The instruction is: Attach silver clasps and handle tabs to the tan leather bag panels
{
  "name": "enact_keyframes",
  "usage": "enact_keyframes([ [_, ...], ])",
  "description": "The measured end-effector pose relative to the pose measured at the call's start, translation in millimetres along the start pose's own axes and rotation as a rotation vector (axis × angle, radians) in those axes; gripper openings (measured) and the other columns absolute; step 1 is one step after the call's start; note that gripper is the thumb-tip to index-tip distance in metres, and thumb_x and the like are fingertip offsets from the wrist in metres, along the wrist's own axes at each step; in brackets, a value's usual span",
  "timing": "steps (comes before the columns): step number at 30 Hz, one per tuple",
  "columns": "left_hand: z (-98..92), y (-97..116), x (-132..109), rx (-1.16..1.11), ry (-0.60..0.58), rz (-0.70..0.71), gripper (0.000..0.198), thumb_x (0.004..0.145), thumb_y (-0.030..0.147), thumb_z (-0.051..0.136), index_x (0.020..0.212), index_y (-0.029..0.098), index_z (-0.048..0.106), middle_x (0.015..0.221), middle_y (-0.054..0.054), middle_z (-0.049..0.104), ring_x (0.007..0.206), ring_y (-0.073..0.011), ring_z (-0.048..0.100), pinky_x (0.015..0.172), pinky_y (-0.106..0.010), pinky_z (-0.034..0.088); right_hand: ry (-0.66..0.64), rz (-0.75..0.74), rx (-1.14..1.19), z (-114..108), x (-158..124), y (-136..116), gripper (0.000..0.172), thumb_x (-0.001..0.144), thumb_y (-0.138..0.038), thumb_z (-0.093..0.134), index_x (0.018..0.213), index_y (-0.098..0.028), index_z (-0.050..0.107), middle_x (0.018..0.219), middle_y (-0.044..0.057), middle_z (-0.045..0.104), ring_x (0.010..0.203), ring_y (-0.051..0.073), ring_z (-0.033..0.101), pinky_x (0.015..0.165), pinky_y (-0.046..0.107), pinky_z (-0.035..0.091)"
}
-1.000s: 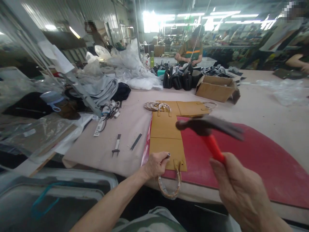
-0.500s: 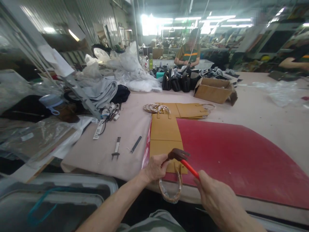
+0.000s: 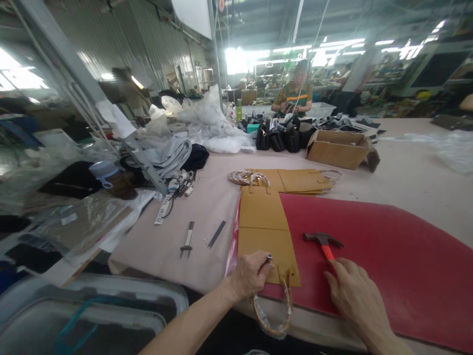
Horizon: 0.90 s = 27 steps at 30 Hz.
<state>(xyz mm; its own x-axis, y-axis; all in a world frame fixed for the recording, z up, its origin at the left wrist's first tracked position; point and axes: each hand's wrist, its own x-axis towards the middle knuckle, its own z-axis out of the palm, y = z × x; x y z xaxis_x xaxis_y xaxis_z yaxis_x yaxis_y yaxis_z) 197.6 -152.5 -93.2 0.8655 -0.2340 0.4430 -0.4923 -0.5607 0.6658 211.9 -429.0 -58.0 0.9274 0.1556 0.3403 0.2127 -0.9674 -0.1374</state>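
Observation:
A tan leather bag panel (image 3: 264,222) lies flat over the left edge of a red mat (image 3: 369,246). Its plastic-wrapped handle (image 3: 273,323) hangs over the table's near edge. My left hand (image 3: 249,276) rests on the panel's near end, with thumb and finger pinched on a small metal piece. A hammer (image 3: 322,240) with a dark head and red handle lies on the mat to the right of the panel. My right hand (image 3: 354,296) lies over the end of its handle, fingers closed round it.
Small pliers (image 3: 187,240) and a metal strip (image 3: 217,233) lie left of the mat. More tan panels (image 3: 301,180), a cardboard box (image 3: 340,148) and black bags (image 3: 281,138) stand farther back. Another person (image 3: 293,93) works at the far end. A grey bin (image 3: 92,310) stands near left.
The hammer was raised, came down beside my left hand on the panel's near end, and now lies on the red mat to the right. My left hand stayed put.

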Motion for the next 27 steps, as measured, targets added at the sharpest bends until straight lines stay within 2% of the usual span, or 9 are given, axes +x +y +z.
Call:
enact_keyframes([
  [4, 1.6, 0, -4, 0.043, 0.000, 0.003, 0.014, 0.097, 0.023, 0.049, 0.090, 0.019, 0.061, 0.083, -0.007, 0.070, 0.075, -0.0195, 0.069, 0.070, -0.029, 0.054, -0.015, -0.180, 0.180, 21, -17, -63, 0.029, 0.095, -0.031, 0.052, 0.117, -0.017, 0.065, 0.122, 0.015, 0.065, 0.111, 0.029, 0.059, 0.093, 0.044, 0.050],
  [6, 3.4, 0, -5, 0.016, -0.030, 0.009, 0.016, 0.096, 0.023, 0.049, 0.091, 0.019, 0.063, 0.084, -0.008, 0.071, 0.076, -0.0197, 0.070, 0.072, -0.030, 0.055, -0.038, -0.181, 0.209, 31, -26, -90, 0.036, 0.093, -0.030, 0.057, 0.127, -0.018, 0.062, 0.132, 0.015, 0.061, 0.123, 0.033, 0.052, 0.104, 0.048, 0.045],
  [8, 4.6, -2, -1, -0.117, -0.013, -0.089, 0.017, 0.095, 0.027, 0.051, 0.087, 0.019, 0.064, 0.081, -0.007, 0.071, 0.075, -0.0192, 0.070, 0.072, -0.030, 0.056, -0.050, -0.144, 0.212, 38, -33, -104, 0.044, 0.092, -0.028, 0.059, 0.134, -0.017, 0.058, 0.138, 0.015, 0.057, 0.131, 0.035, 0.045, 0.110, 0.051, 0.039],
  [12, -3.9, -13, 17, -0.556, 0.406, -0.588, 0.031, 0.093, 0.047, 0.055, 0.083, 0.017, 0.060, 0.072, -0.004, 0.069, 0.064, -0.0174, 0.070, 0.063, -0.030, 0.059, -0.110, -0.108, 0.250, 39, -38, -104, 0.046, 0.091, -0.026, 0.060, 0.136, -0.016, 0.056, 0.141, 0.014, 0.054, 0.134, 0.036, 0.040, 0.112, 0.051, 0.036],
  [14, -18.4, -23, 23, -0.598, 0.495, -0.665, 0.036, 0.088, 0.052, 0.062, 0.085, 0.016, 0.061, 0.073, -0.003, 0.069, 0.064, -0.0170, 0.069, 0.063, -0.029, 0.059, -0.123, -0.098, 0.271, 37, -37, -101, 0.046, 0.091, -0.025, 0.060, 0.136, -0.016, 0.055, 0.142, 0.014, 0.053, 0.134, 0.036, 0.039, 0.112, 0.052, 0.035],
  [17, -52.0, -42, 23, -0.272, 0.429, -0.631, 0.032, 0.089, 0.047, 0.060, 0.083, 0.016, 0.065, 0.071, -0.003, 0.069, 0.065, -0.0171, 0.067, 0.066, -0.028, 0.056, -0.108, -0.098, 0.288, 35, -36, -101, 0.047, 0.090, -0.025, 0.060, 0.137, -0.018, 0.053, 0.143, 0.014, 0.053, 0.134, 0.035, 0.040, 0.112, 0.052, 0.035],
  [21, -93.5, -66, 11, 0.380, 0.326, -0.656, 0.026, 0.093, 0.035, 0.054, 0.098, 0.016, 0.071, 0.091, -0.011, 0.075, 0.088, -0.0271, 0.070, 0.082, -0.038, 0.054, -0.070, -0.044, 0.217, 29, -38, -109, 0.045, 0.090, -0.027, 0.060, 0.133, -0.015, 0.053, 0.139, 0.019, 0.052, 0.128, 0.036, 0.048, 0.103, 0.050, 0.042],
  [24, -100.4, -70, -3, 0.574, 0.251, -0.601, 0.025, 0.092, 0.028, 0.053, 0.106, 0.014, 0.069, 0.107, -0.017, 0.072, 0.103, -0.0323, 0.068, 0.091, -0.045, 0.053, -0.079, 0.043, 0.076, 18, -39, -114, 0.040, 0.089, -0.026, 0.059, 0.128, -0.015, 0.054, 0.129, 0.022, 0.056, 0.106, 0.035, 0.057, 0.081, 0.046, 0.049],
  [27, -85.3, -57, -20, 0.539, 0.253, -0.456, 0.019, 0.093, 0.022, 0.052, 0.104, 0.017, 0.067, 0.111, -0.014, 0.069, 0.109, -0.0305, 0.065, 0.096, -0.045, 0.052, -0.103, 0.042, 0.022, 10, -41, -110, 0.031, 0.084, -0.017, 0.058, 0.115, -0.017, 0.059, 0.111, 0.017, 0.061, 0.087, 0.028, 0.059, 0.074, 0.039, 0.050],
])
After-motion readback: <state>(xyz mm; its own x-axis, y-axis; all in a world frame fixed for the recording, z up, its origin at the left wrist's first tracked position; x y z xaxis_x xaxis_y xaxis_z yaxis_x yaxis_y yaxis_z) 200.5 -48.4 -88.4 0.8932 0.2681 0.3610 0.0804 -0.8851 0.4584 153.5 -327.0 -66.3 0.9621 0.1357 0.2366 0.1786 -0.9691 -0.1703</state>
